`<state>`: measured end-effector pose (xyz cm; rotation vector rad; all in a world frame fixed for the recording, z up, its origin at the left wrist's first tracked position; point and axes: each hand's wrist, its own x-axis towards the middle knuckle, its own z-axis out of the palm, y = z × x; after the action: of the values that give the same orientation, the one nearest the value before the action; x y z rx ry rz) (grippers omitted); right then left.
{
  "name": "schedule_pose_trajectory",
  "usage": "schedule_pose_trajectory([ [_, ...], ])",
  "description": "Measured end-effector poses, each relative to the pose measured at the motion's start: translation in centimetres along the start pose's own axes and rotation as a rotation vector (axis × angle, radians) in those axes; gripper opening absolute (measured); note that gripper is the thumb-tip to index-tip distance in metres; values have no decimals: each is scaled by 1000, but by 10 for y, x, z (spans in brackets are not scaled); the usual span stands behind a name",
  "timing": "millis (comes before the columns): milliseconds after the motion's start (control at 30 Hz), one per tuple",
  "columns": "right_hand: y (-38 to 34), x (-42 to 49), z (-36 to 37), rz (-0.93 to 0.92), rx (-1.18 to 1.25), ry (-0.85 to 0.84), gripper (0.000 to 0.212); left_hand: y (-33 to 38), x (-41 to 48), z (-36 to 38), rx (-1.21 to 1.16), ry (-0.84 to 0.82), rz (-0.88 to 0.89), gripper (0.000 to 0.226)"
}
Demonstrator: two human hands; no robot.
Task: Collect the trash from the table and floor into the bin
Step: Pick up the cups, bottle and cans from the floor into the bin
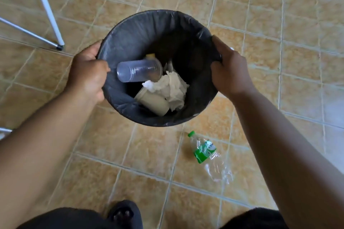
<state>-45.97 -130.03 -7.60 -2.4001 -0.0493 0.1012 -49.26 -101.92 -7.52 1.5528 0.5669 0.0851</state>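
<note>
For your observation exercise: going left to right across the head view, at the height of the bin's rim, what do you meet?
White metal leg → left hand → clear plastic cup → crumpled tissue → right hand.

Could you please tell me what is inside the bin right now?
Inside the bin: a clear plastic cup, crumpled tissue, a white cup and something yellow-topped, mostly hidden. The bottom is covered.

One head-worn view looks steeply down, close over the bin [130,29]; tiled floor [260,61] fills the surround.
</note>
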Motion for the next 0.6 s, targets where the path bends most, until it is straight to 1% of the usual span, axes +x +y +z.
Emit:
schedule_pose_trajectory([
  [100,11,18,21,-19,10,23,67,-18,20,3,2,0,34,62],
  [267,23,12,38,84,32,-52,66,-38,31,11,18,14,-22,57],
  [333,27,7,38,74,31,-40,65,-45,29,11,42,33,-56,61],
  [433,30,5,39,50,25,-29,64,-53,33,8,79,74,-75,74],
  [533,26,8,42,21,1,-19,63,-58,38,7,146,101,-33,78],
  [600,23,8,43,12,-9,-2,63,-59,37,7,276,94,37,77],
])
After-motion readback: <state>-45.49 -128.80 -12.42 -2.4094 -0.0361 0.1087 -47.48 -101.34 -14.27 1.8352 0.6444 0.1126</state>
